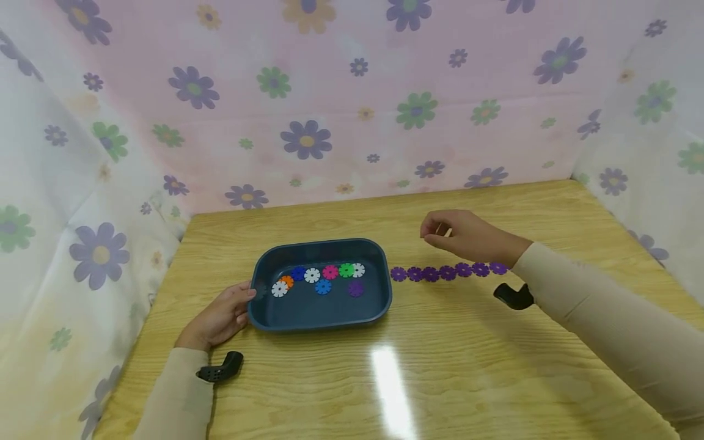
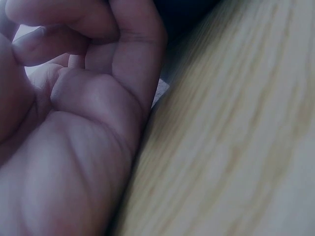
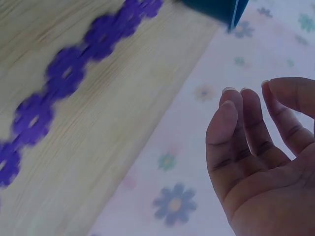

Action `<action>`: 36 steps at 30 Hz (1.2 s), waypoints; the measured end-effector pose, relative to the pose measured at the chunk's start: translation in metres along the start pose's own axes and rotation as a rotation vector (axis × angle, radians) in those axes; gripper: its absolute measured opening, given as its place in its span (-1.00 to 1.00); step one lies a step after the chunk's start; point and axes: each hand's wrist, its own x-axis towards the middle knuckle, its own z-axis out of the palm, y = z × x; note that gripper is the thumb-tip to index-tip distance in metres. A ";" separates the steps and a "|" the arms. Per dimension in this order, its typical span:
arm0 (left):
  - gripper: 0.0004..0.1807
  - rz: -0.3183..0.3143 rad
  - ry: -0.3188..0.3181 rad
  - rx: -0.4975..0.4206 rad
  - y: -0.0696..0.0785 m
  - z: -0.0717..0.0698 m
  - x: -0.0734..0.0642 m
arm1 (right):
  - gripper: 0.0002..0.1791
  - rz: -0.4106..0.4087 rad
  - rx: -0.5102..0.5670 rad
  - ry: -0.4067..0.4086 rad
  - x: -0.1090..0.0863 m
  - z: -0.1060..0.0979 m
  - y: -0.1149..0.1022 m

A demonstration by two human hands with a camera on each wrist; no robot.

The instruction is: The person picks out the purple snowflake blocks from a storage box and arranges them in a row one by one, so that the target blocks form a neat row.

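A dark blue plastic tray [image 1: 321, 319] stands on the table with several flower-shaped discs inside: white [image 1: 279, 288], orange, blue, pink [image 1: 330, 272], green and one purple disc [image 1: 356, 289]. My left hand [image 1: 220, 315] holds the tray's left end, a fingertip over its rim; the left wrist view shows curled fingers [image 2: 140, 54] beside the table. To the right of the tray runs a row of several purple flower discs [image 1: 448, 272], edge to edge. Above this row hovers my right hand [image 1: 467, 235], fingers loosely bent, with nothing between them in the right wrist view.
The wooden table [image 1: 308, 385] reaches back to a pink flowered cloth [image 1: 341, 171]. More flowered cloth hangs along the left and right sides. A black wrist device [image 1: 221, 368] sits at the left sleeve, another [image 1: 514, 296] under the right one.
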 end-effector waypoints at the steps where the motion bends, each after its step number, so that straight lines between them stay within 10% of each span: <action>1: -0.71 0.001 0.004 0.004 0.000 0.000 0.000 | -0.92 -0.016 0.013 -0.008 0.005 0.003 -0.007; 21: -0.73 0.001 0.003 0.016 0.002 -0.002 0.001 | -0.83 -0.086 0.194 -0.246 0.085 0.084 -0.066; 36: -0.73 -0.013 0.019 0.016 0.002 -0.003 0.003 | -0.64 -0.038 -0.105 -0.424 0.104 0.100 -0.075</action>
